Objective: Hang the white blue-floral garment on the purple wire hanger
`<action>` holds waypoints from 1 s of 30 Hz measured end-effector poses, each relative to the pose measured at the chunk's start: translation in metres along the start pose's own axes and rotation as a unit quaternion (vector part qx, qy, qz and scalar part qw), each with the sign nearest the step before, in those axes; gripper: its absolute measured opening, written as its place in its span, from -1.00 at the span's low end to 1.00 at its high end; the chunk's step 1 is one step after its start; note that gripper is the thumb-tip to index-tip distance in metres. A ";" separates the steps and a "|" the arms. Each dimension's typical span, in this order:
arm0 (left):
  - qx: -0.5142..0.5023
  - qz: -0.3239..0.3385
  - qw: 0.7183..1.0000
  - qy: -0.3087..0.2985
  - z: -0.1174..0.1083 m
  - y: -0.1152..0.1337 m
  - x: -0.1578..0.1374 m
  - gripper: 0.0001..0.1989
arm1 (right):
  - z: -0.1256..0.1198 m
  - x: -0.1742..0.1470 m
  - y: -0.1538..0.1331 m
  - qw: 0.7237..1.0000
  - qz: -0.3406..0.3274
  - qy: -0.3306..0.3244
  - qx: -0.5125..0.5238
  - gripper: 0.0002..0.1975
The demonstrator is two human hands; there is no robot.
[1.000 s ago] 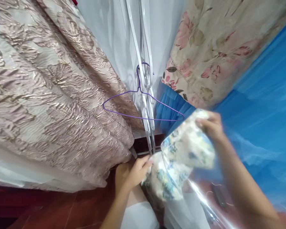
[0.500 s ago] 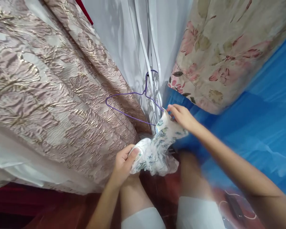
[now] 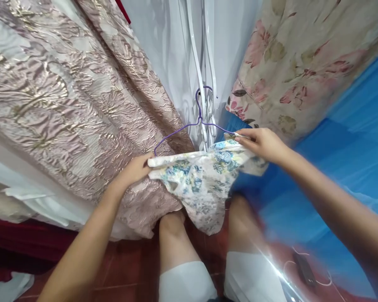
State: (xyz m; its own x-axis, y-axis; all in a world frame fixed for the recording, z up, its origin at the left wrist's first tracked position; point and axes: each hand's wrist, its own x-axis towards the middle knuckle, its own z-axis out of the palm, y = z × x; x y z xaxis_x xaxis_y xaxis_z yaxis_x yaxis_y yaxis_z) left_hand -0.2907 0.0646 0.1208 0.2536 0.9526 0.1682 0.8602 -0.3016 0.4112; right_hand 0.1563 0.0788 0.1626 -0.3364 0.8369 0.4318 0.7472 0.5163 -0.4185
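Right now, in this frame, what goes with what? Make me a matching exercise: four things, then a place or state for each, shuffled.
1. thin purple hanger
2. white fabric garment with blue-and-yellow print
3. beige cloth with pink flowers
4. bright blue cloth

A. behind the right forearm
B. hanging at upper right
C. hook uppermost, lower bar hidden
D. gripped by left hand and right hand

Pairs: 1-C, 2-D, 3-B, 4-A
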 end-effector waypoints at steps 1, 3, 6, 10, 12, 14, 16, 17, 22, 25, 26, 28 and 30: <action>-0.002 -0.006 0.999 0.031 -0.004 -0.003 0.010 -0.86 | -0.001 0.000 0.000 1.000 -0.005 -0.004 0.003 -0.62; -0.021 -0.006 0.993 0.119 -0.010 -0.003 0.033 -0.89 | -0.002 0.001 -0.001 1.000 -0.010 -0.011 0.009 -0.61; -0.165 0.044 0.957 0.236 -0.012 0.007 0.074 -0.74 | 0.000 0.002 0.001 1.000 -0.007 -0.024 0.010 -0.61; -0.279 0.088 0.924 0.248 -0.001 0.026 0.106 -0.45 | 0.010 -0.004 0.009 0.999 0.014 -0.017 0.039 -0.58; -0.239 0.076 0.940 0.232 0.008 0.033 0.102 -0.54 | 0.017 -0.010 0.012 0.998 0.017 0.007 0.063 -0.57; -0.194 0.053 0.953 0.227 0.018 0.036 0.090 -0.70 | 0.024 -0.014 0.014 0.997 0.024 0.037 0.062 -0.55; -0.152 0.047 0.959 0.232 0.026 0.037 0.075 -0.75 | 0.030 -0.013 0.012 0.996 0.040 0.070 0.030 -0.55; -0.139 0.052 0.959 0.240 0.029 0.038 0.069 -0.75 | 0.031 -0.010 0.010 0.995 0.047 0.086 0.006 -0.56; -0.168 0.065 0.938 0.296 0.031 0.050 0.050 -0.69 | 0.025 0.019 -0.004 0.984 0.074 0.136 -0.088 -0.63; -0.188 0.035 0.924 0.331 0.025 0.053 0.038 -0.68 | 0.013 0.041 -0.020 0.980 0.071 0.162 -0.089 -0.60; -0.193 0.028 0.920 0.339 0.024 0.052 0.034 -0.68 | 0.009 0.047 -0.028 0.981 0.066 0.162 -0.084 -0.59; -0.181 0.017 0.919 0.350 0.025 0.045 0.025 -0.71 | 0.005 0.053 -0.050 0.988 0.058 0.132 -0.059 -0.56; -0.129 0.004 0.923 0.362 0.032 0.037 0.015 -0.76 | 0.005 0.048 -0.079 0.998 0.047 0.049 0.002 -0.55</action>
State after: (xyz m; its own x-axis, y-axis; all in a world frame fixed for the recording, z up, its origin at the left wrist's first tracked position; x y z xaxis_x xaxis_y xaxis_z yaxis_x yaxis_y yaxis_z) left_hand -0.2404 0.0688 0.1095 -0.1824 0.7020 0.6885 0.7018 -0.3975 0.5912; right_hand 0.0788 0.0790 0.2121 -0.2075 0.8597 0.4668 0.7705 0.4376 -0.4634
